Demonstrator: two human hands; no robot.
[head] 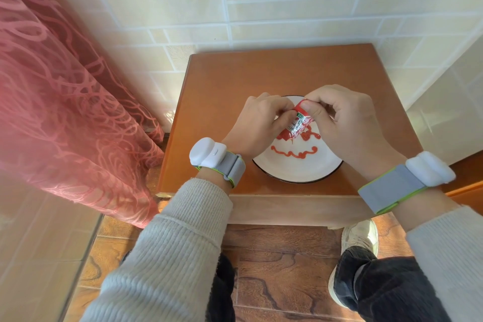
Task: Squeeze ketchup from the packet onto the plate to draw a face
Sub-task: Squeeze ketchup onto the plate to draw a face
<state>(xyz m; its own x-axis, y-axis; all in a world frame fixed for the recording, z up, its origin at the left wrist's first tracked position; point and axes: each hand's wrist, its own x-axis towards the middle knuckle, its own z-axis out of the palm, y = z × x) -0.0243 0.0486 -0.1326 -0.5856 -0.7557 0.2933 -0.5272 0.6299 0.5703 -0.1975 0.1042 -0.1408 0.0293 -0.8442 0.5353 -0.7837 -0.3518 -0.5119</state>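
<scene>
Above the plate, both hands, left hand and right hand, pinch the ketchup packet with curled fingers; light, soft, probably slippery, so best pinched near its upper end.

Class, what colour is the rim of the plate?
Black, a thin line around the white plate, clearest in the head view.

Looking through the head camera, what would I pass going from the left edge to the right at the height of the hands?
Pink curtain → left hand → ketchup packet → right hand → bare wooden table → tiled wall.
</scene>
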